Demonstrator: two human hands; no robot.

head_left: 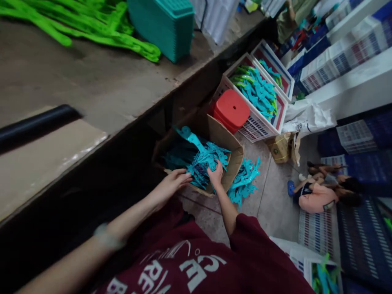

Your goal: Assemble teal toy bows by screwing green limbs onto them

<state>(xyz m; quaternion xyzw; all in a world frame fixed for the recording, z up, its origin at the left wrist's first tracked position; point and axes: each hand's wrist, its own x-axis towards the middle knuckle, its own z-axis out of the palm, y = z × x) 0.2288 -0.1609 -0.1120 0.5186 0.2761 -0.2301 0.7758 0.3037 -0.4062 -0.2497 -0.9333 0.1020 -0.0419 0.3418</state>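
Observation:
Turquoise plastic pieces point(208, 155), long and flat with notched edges, fill a cardboard box point(234, 161) on the floor. Over the near side of the box, my left hand point(177, 180) has its fingers stretched out, with the tips against the left edge of the pile. Inside the box, my right hand point(216, 173) has its fingers closed around some of the turquoise pieces; the fingertips are partly hidden among them. One longer piece sticks up above the heap. More turquoise pieces point(244, 179) lie in a loose pile on the floor, just right of the box.
A worktable point(122, 81) on the left bears bright green strips point(92, 28) and a teal plastic stack point(163, 28). Beyond the box stand a red stool point(232, 108) and a crate point(257, 124) of turquoise and green pieces. Two people point(321, 192) sit low at right near stacked crates.

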